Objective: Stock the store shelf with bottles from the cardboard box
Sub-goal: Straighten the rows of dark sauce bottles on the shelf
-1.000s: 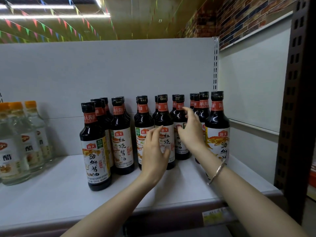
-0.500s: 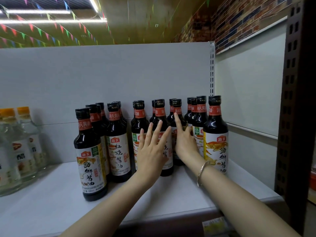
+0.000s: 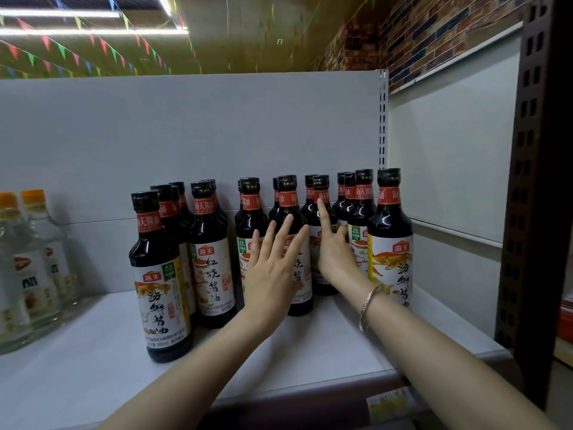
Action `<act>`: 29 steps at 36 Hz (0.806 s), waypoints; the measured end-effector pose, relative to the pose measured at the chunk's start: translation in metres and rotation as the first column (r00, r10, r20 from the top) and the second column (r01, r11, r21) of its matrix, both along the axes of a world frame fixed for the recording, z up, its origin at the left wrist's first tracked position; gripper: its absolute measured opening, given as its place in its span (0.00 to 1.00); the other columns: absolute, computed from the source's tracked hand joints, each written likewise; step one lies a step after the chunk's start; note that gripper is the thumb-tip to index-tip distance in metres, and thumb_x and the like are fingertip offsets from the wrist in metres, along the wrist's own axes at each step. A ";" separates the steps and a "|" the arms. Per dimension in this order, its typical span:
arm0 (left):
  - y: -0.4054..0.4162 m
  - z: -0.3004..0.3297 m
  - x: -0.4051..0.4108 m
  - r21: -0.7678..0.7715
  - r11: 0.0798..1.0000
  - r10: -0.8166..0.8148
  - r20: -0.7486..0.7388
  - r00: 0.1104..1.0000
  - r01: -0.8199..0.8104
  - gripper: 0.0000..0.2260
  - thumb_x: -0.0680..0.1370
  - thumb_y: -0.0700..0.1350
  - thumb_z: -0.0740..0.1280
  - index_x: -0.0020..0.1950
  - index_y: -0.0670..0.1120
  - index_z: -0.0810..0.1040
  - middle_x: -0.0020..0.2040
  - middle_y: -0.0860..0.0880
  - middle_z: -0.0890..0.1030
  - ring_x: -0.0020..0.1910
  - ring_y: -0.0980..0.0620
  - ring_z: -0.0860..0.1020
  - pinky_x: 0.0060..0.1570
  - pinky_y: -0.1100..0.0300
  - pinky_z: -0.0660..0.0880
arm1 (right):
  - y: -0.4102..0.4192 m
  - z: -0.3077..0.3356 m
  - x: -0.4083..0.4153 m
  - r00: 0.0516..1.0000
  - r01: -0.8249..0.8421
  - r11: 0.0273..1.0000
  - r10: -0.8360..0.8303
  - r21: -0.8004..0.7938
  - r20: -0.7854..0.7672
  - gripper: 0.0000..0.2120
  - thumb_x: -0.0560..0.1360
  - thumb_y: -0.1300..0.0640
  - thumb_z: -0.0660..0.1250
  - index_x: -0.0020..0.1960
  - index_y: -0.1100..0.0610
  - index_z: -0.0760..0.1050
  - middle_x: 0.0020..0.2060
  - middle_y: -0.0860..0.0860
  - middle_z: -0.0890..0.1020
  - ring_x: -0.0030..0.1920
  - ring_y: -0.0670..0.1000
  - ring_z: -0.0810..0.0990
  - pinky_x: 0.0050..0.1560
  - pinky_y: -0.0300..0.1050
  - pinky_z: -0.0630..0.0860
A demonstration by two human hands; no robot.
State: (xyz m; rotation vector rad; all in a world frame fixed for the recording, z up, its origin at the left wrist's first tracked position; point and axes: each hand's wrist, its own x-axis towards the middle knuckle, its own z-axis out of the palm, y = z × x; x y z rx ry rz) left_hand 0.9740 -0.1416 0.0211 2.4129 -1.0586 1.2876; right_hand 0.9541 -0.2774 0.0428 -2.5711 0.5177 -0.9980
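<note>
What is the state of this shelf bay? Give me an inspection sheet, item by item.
Surface: white shelf, front part bare.
Job's things: dark sauce bottles upright in rows; cardboard box not in view.
Clutter: clear vinegar bottles at far left.
Grippers: left hand open, fingers spread against a middle bottle; right hand open, forefinger up on a bottle neck, bracelet on its wrist.
Cables: nothing seen.
Surroundings: grey back panel, brown upright post, brick wall, bunting overhead.
</note>
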 end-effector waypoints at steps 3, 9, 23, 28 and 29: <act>-0.001 0.001 -0.003 -0.009 1.000 0.010 0.009 1.000 -0.010 0.53 0.55 0.50 0.83 0.75 0.51 0.61 0.75 0.44 0.63 0.73 0.41 0.64 0.71 0.46 0.50 | 0.002 0.003 -0.002 0.998 0.025 0.998 -0.028 -0.058 -0.056 0.51 0.76 0.67 0.64 0.73 0.40 0.26 0.65 0.68 0.66 0.45 0.59 0.81 0.45 0.51 0.81; -0.005 0.001 -0.011 -0.003 1.000 0.014 0.062 0.998 -0.014 0.46 0.53 0.47 0.83 0.70 0.46 0.72 0.74 0.42 0.65 0.73 0.40 0.64 0.71 0.45 0.54 | 0.011 0.038 -0.017 0.993 0.033 0.995 -0.043 -0.092 -0.106 0.37 0.77 0.68 0.61 0.77 0.50 0.45 0.62 0.66 0.71 0.56 0.61 0.77 0.49 0.50 0.77; -0.059 0.005 -0.045 -0.371 0.914 -0.402 -0.773 0.491 0.164 0.20 0.78 0.35 0.59 0.70 0.43 0.66 0.66 0.44 0.73 0.67 0.45 0.70 0.66 0.57 0.66 | -0.010 0.157 0.013 0.981 0.043 0.994 -0.061 -0.100 -0.185 0.11 0.75 0.63 0.66 0.57 0.62 0.72 0.53 0.58 0.77 0.42 0.56 0.77 0.26 0.40 0.67; -0.075 0.003 -0.032 -0.576 0.816 -0.562 -0.811 0.162 -0.051 0.23 0.74 0.33 0.64 0.68 0.44 0.65 0.64 0.44 0.72 0.66 0.44 0.70 0.67 0.51 0.68 | -0.013 0.162 0.025 0.953 0.037 0.984 -0.087 -0.176 -0.290 0.12 0.76 0.55 0.68 0.54 0.62 0.74 0.57 0.57 0.78 0.49 0.56 0.81 0.30 0.41 0.70; -0.077 0.003 -0.031 -0.594 0.801 -0.581 -0.801 0.142 -0.074 0.23 0.73 0.34 0.65 0.67 0.45 0.65 0.64 0.44 0.72 0.66 0.44 0.69 0.68 0.49 0.67 | -0.014 0.161 0.027 0.958 0.031 0.984 -0.079 -0.175 -0.276 0.10 0.76 0.56 0.69 0.50 0.62 0.74 0.56 0.57 0.79 0.52 0.56 0.81 0.28 0.40 0.69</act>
